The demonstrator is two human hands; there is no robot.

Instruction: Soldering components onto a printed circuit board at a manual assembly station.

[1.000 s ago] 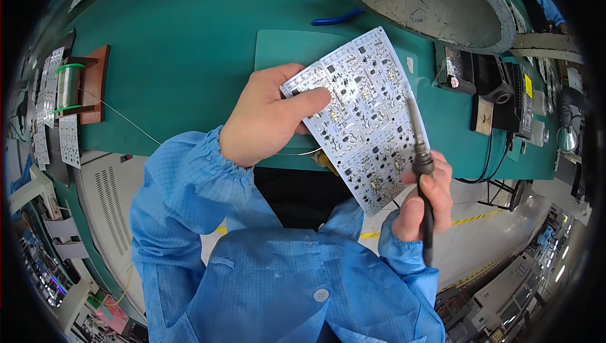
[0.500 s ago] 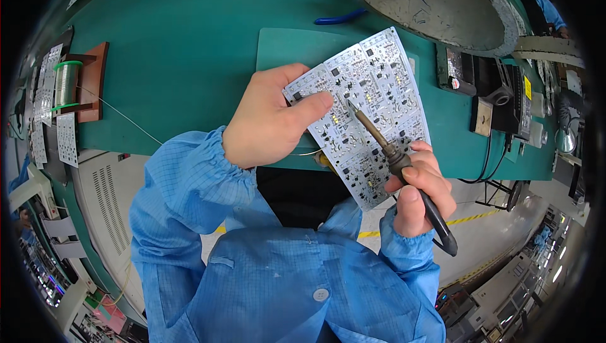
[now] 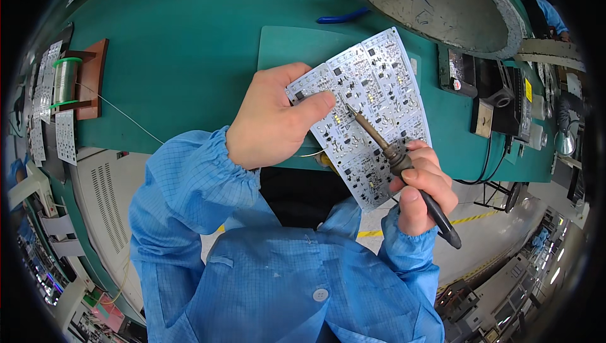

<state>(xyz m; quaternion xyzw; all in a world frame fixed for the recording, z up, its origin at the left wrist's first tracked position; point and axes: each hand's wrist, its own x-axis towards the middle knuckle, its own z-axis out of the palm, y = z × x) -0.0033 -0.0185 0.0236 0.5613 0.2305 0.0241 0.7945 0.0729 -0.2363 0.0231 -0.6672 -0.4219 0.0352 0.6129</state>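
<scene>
Circuit board (image 3: 379, 100), left hand (image 3: 268, 119) pinching its edge, right hand (image 3: 430, 182) grasping a soldering iron (image 3: 398, 160)

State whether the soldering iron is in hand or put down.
In hand: the right hand grips the soldering iron, its tip over the circuit board that the left hand holds; contact is unclear.

Left hand (image 3: 268, 119): most fingers hidden under circuit board (image 3: 391, 81). Soldering iron (image 3: 396, 160) tip seems to meet the board; actual contact too small to tell. Solder wire (image 3: 129, 117) disappears behind left sleeve (image 3: 189, 169). Blue handle (image 3: 343, 18) runs out of sight behind grey hood (image 3: 435, 14), itself cut off at top edge.
</scene>
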